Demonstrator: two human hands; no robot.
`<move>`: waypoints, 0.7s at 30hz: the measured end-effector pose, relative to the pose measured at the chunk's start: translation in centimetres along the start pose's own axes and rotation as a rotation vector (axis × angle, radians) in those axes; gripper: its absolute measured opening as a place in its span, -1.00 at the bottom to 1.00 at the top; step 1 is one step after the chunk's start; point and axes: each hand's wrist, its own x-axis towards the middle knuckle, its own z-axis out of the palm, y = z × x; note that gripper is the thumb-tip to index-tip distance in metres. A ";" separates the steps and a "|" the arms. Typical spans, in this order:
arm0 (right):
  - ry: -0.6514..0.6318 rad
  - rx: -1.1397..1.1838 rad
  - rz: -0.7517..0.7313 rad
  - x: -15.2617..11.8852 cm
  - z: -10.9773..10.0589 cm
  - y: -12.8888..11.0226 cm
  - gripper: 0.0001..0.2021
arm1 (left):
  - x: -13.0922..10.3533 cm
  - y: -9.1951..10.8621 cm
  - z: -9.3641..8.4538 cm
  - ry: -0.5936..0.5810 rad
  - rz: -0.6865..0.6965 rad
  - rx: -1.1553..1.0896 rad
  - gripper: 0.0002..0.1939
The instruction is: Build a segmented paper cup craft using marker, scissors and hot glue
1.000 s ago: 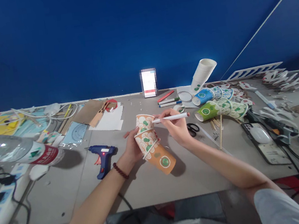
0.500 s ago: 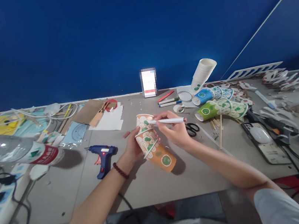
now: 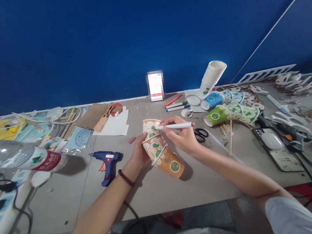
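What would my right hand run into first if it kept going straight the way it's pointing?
Most likely the top of the orange paper cups, just ahead of your right hand; the marker's tip looks at or very near them, though depth is unclear.

Some sort of craft workshop, I'd say: glue gun [image 3: 108,164], scissors [image 3: 201,135], felt pens [image 3: 177,108], wooden sticks [image 3: 231,139], cardboard [image 3: 93,116] etc. crowd a long grey table [image 3: 104,205], w/ a power strip [image 3: 6,205] at one end & orange paper cups [image 3: 170,163] mid-table.
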 end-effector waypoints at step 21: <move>-0.016 0.048 -0.024 0.0 -0.1 -0.1 -0.91 | -0.2 0.1 0.3 -0.033 0.006 0.046 -0.61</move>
